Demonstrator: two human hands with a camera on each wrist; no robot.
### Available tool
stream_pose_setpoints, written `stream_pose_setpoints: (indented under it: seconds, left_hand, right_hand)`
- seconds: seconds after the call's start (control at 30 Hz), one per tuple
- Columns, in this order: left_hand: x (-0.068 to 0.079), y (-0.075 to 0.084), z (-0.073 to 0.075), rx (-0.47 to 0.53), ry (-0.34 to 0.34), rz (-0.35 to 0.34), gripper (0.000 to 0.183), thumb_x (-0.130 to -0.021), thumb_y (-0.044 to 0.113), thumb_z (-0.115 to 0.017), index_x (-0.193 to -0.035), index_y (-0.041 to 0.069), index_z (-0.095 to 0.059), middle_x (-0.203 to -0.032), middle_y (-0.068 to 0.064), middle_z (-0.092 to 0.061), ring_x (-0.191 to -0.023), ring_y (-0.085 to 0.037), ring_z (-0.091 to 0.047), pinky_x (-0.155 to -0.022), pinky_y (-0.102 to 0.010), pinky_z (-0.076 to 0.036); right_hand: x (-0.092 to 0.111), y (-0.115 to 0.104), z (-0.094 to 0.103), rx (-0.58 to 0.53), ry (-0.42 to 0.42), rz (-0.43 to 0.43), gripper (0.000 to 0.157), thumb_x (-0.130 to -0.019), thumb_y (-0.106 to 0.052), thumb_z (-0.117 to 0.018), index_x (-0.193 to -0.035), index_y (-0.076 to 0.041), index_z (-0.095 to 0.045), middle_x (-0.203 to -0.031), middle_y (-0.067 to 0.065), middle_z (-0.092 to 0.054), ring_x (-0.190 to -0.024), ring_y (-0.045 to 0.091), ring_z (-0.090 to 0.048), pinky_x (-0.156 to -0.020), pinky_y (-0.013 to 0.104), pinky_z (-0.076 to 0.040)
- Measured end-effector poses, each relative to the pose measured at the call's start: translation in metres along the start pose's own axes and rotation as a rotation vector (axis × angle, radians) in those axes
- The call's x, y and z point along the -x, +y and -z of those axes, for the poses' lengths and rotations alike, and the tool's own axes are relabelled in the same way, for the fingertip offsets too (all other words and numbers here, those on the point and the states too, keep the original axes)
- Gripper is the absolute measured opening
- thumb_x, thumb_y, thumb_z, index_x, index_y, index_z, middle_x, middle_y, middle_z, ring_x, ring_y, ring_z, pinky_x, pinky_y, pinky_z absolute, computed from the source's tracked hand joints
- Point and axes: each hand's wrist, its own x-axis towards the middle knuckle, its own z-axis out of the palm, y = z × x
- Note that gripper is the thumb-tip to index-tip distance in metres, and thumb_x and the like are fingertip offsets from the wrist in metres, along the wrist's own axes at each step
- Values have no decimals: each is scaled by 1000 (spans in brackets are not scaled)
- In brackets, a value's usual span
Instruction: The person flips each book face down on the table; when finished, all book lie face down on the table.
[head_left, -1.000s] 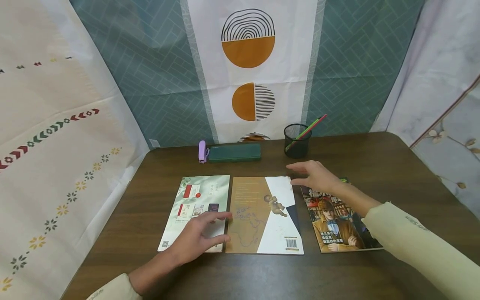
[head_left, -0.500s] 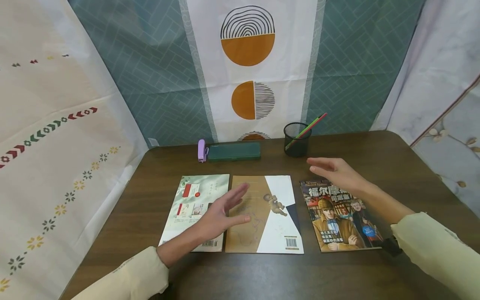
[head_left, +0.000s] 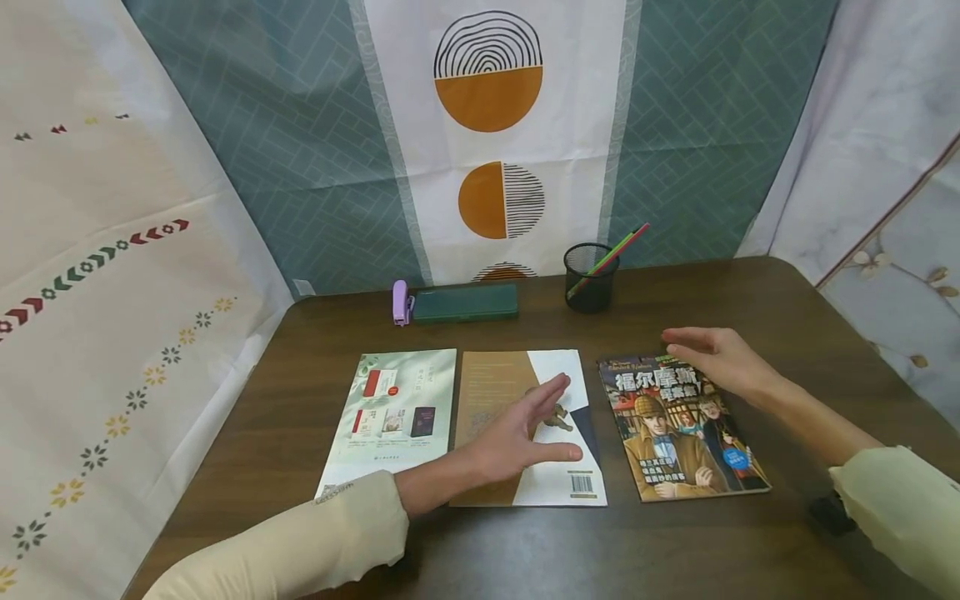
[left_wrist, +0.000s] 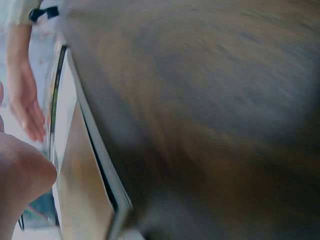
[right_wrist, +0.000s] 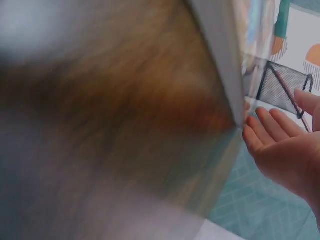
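Observation:
Three books lie in a row on the table. My left hand (head_left: 513,433) hovers over the brown and white book (head_left: 495,371) in the middle, fingers straight and thumb apart, covering part of its cover. To its left is a pale green book (head_left: 405,396), its lower edge partly hidden by my sleeve. On the right lies a magazine (head_left: 667,429) with a detective in a cap on its cover. My right hand (head_left: 723,358) is at this magazine's upper right corner, fingers extended. In the right wrist view the right hand's fingertips (right_wrist: 250,131) appear near the magazine's edge; contact cannot be told.
Along the back of the brown table (head_left: 330,325) stand a purple stapler (head_left: 401,302), a dark green pencil case (head_left: 465,303) and a black mesh pen holder (head_left: 590,283) with green and red pencils. Patterned cloths hang behind and at both sides.
My left hand has moved right, from the pale green book to above the brown and white one. The right hand has shifted right across the magazine's top, uncovering its title.

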Motion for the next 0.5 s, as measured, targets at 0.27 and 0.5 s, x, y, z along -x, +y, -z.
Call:
stream_pose_setpoints:
  seconds: [0.27, 0.5]
  left_hand:
    - [-16, 8, -40, -72, -50, -26, 97, -93, 23, -86, -169, 10, -27, -173, -1, -30, -156, -13, -31, -123, -26, -28]
    - [-23, 11, -59, -301, -70, -132, 95, -93, 29, -86, -167, 7, -31, -170, -6, -36, -153, -12, -36, -121, -27, -34]
  right_hand:
    - [10, 11, 4, 73, 70, -16, 51, -113, -22, -57, -150, 12, -49, -151, 36, -51, -136, 56, -50, -104, 67, -46]
    - [11, 12, 5, 142, 127, -43, 49, -108, -20, -65, -145, 11, -57, -143, 34, -58, -130, 55, -56, -99, 66, -51]
